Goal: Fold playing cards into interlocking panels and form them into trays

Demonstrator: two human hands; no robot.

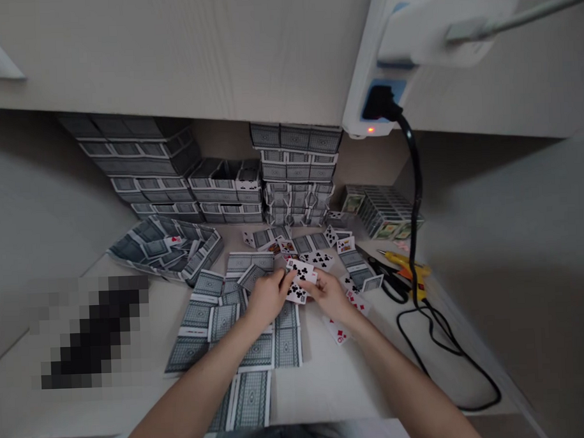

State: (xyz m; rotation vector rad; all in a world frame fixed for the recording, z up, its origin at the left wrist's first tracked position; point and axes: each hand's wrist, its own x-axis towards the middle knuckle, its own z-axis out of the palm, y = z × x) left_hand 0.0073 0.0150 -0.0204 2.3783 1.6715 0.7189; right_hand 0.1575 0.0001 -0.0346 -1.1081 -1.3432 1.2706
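Observation:
Between my two hands are playing cards point(301, 273), face up, the top one a ten of clubs. My left hand point(268, 295) pinches them at the left edge. On the right side, the thumb and fingers of my right hand point(329, 293) close on the same cards. Face-down cards point(251, 348) with grey-green patterned backs lie joined in panels under and in front of my left hand. Red diamond cards point(340, 329) lie face up beneath my right wrist. More cards point(317, 259) are scattered just beyond my hands.
Stacked boxes built of cards point(297, 161) line the back. A card tray point(164, 268) holding loose cards stands at left. At right are a yellow glue gun point(409, 269), black-handled scissors point(388, 279) and a looping black cord point(418, 195) from a power strip point(365, 108).

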